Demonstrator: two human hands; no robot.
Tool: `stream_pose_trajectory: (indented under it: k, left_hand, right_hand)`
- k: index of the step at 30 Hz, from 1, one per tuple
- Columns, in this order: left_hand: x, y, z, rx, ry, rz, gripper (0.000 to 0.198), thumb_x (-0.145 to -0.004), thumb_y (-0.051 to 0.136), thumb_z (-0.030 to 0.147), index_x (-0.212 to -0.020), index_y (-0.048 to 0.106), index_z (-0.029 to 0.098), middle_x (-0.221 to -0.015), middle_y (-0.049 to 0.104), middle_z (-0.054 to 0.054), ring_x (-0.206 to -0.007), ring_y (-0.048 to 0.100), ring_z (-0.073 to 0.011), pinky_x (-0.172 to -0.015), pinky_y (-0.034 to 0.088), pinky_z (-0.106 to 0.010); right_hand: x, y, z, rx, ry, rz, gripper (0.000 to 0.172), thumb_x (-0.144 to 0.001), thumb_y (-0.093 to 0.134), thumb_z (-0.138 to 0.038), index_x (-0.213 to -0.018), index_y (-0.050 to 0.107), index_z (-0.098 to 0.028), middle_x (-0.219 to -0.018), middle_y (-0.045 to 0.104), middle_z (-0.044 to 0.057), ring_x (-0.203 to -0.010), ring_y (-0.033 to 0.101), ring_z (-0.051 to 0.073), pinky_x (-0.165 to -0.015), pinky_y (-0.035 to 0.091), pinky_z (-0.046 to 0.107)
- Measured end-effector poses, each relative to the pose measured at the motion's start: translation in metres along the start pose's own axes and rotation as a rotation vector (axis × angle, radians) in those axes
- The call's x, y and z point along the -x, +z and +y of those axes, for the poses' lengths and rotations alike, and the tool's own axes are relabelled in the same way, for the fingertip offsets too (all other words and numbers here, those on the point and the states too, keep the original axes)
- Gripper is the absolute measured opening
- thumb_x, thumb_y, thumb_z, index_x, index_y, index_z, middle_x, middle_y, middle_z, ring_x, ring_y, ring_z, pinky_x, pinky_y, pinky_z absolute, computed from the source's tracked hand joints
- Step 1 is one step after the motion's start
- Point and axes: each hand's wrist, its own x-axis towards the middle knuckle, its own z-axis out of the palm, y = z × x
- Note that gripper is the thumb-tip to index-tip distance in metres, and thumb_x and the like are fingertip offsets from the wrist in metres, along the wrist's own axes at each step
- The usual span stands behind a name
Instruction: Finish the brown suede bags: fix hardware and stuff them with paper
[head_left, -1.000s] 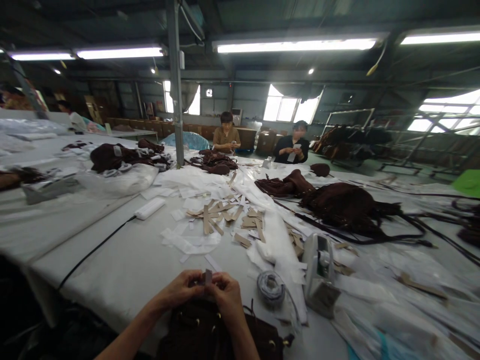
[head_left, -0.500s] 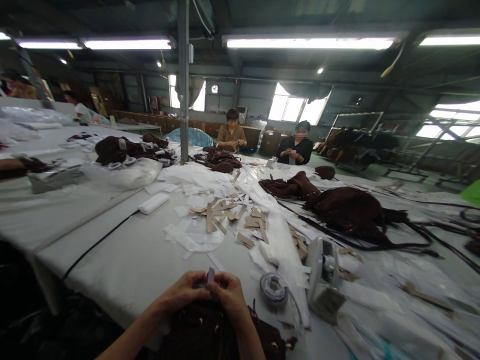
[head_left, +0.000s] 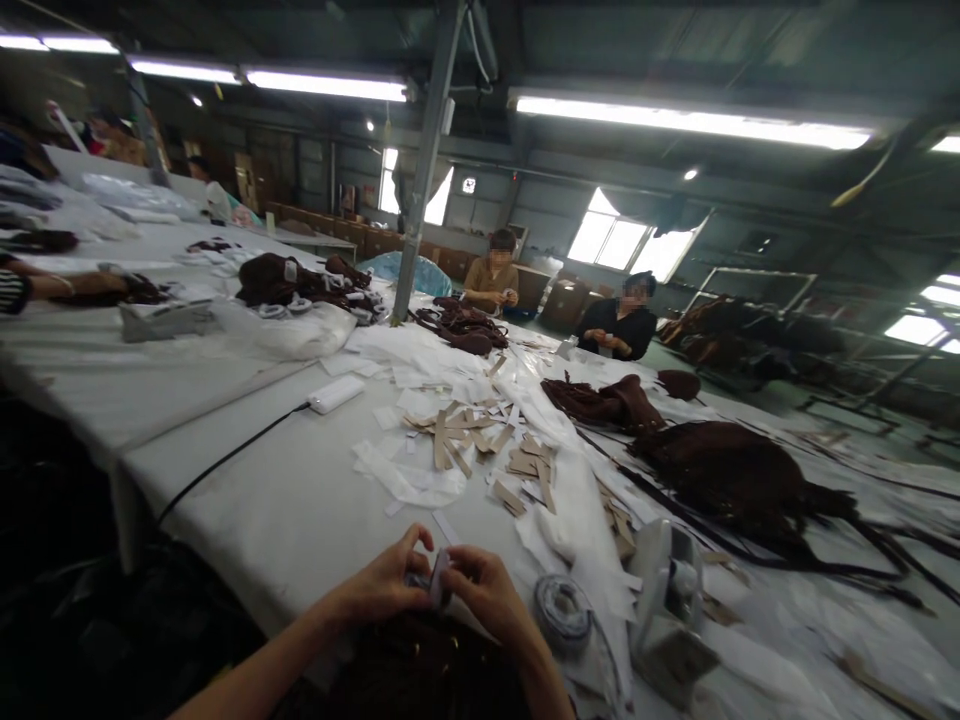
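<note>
At the table's front edge, a small grey strip (head_left: pixel 438 577) stands between my two hands. My right hand (head_left: pixel 480 588) pinches it between thumb and fingers. My left hand (head_left: pixel 397 575) is closed on its other side, index finger bent up and thumb against the strip's lower part. Below both hands lies a dark brown drawstring-like bag (head_left: pixel 427 665) with small gold-coloured eyelets, blurred and partly covered by my forearms. To the right of my right hand sits a roll of grey strip (head_left: pixel 562 612), its loose end trailing down.
A tape dispenser (head_left: pixel 667 610) stands right of the roll. Cardboard strips (head_left: pixel 457 435) and white sheets litter the middle. Brown bags (head_left: pixel 720 480) with long straps lie at right. A white power strip (head_left: pixel 335 394) with black cable is at left. Two co-workers (head_left: pixel 491 280) sit across; another person's arm (head_left: pixel 82 285) reaches in at far left.
The view has turned left and tilted. My left index finger has lifted off the strip, and the hands have separated slightly around it. A co-worker's arm has come into view at far left.
</note>
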Motion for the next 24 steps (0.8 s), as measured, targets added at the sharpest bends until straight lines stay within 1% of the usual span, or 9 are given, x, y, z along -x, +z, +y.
stream_pose_trajectory:
  k: [2,4,6,7,12,16,21,22,24]
  left_hand:
    - [0.0,0.0,0.001,-0.008,0.007,-0.01,0.047,-0.071,0.069,0.016,-0.102,0.034,0.022,-0.082,0.062,0.003,-0.067,0.053,-0.0108,-0.06,0.038,-0.021]
    - [0.001,-0.001,0.003,-0.021,0.014,-0.015,0.047,-0.071,0.067,0.016,-0.103,0.034,0.022,-0.081,0.061,0.003,-0.066,0.053,-0.0107,-0.06,0.038,-0.021]
    - [0.001,-0.002,0.004,-0.046,0.026,-0.012,0.046,-0.071,0.067,0.015,-0.103,0.035,0.022,-0.079,0.061,0.004,-0.065,0.053,-0.0108,-0.059,0.038,-0.021]
    - [0.001,-0.002,0.004,-0.055,0.031,-0.018,0.045,-0.07,0.067,0.015,-0.102,0.035,0.022,-0.079,0.061,0.004,-0.065,0.054,-0.0111,-0.059,0.038,-0.021]
    - [0.0,-0.005,-0.001,-0.027,0.034,-0.057,0.051,-0.069,0.067,0.012,-0.106,0.033,0.023,-0.089,0.066,0.0,-0.072,0.059,-0.0138,-0.061,0.041,-0.022]
    - [0.0,-0.007,-0.005,-0.023,0.068,-0.06,0.051,-0.069,0.067,0.012,-0.106,0.034,0.023,-0.088,0.066,0.0,-0.071,0.058,-0.0135,-0.061,0.041,-0.022]
    - [-0.001,-0.008,-0.009,-0.003,0.052,-0.047,0.053,-0.069,0.066,0.011,-0.107,0.032,0.023,-0.088,0.066,0.0,-0.067,0.055,-0.0117,-0.058,0.039,-0.021]
    - [-0.001,-0.008,-0.009,-0.004,0.05,-0.042,0.053,-0.069,0.066,0.011,-0.107,0.032,0.023,-0.088,0.066,0.0,-0.067,0.055,-0.0117,-0.057,0.039,-0.021]
    - [-0.002,-0.007,-0.007,-0.001,0.064,-0.02,0.052,-0.07,0.067,0.013,-0.106,0.031,0.022,-0.086,0.065,0.001,-0.066,0.055,-0.0117,-0.057,0.038,-0.021]
  right_hand:
    - [-0.006,-0.007,-0.012,0.094,0.001,-0.064,0.02,-0.07,0.064,-0.02,-0.088,0.072,-0.017,-0.073,0.065,-0.002,-0.067,0.052,0.011,-0.063,0.038,0.022]
    - [-0.014,-0.012,-0.024,0.183,0.015,-0.135,0.028,-0.065,0.063,-0.014,-0.091,0.073,-0.018,-0.068,0.062,-0.004,-0.064,0.05,0.01,-0.06,0.037,0.022]
    - [-0.021,-0.013,-0.034,0.274,0.037,-0.205,0.036,-0.061,0.061,-0.011,-0.094,0.073,-0.019,-0.06,0.056,-0.007,-0.057,0.045,0.009,-0.054,0.034,0.021]
    - [-0.025,-0.013,-0.039,0.323,0.046,-0.238,0.036,-0.059,0.061,-0.011,-0.092,0.073,-0.019,-0.056,0.052,-0.008,-0.053,0.042,0.008,-0.051,0.031,0.021]
    - [-0.037,-0.007,-0.057,0.565,0.071,-0.362,0.021,-0.057,0.061,-0.012,-0.069,0.075,-0.021,-0.043,0.038,-0.01,-0.044,0.03,0.006,-0.044,0.022,0.022]
    - [-0.043,-0.001,-0.061,0.715,0.065,-0.378,0.011,-0.055,0.06,-0.011,-0.052,0.068,-0.019,-0.038,0.033,-0.009,-0.041,0.03,0.006,-0.044,0.02,0.024]
    - [-0.045,0.004,-0.057,0.844,0.026,-0.391,0.012,-0.055,0.058,-0.009,-0.049,0.063,-0.019,-0.036,0.035,-0.009,-0.039,0.033,0.007,-0.044,0.023,0.023]
    - [-0.044,0.006,-0.055,0.872,0.015,-0.376,0.012,-0.056,0.057,-0.009,-0.05,0.063,-0.018,-0.037,0.038,-0.008,-0.04,0.036,0.007,-0.044,0.024,0.023]
    - [-0.039,0.014,-0.052,0.938,-0.021,-0.316,0.012,-0.059,0.057,-0.009,-0.057,0.065,-0.018,-0.044,0.051,-0.004,-0.045,0.047,0.01,-0.047,0.029,0.023]
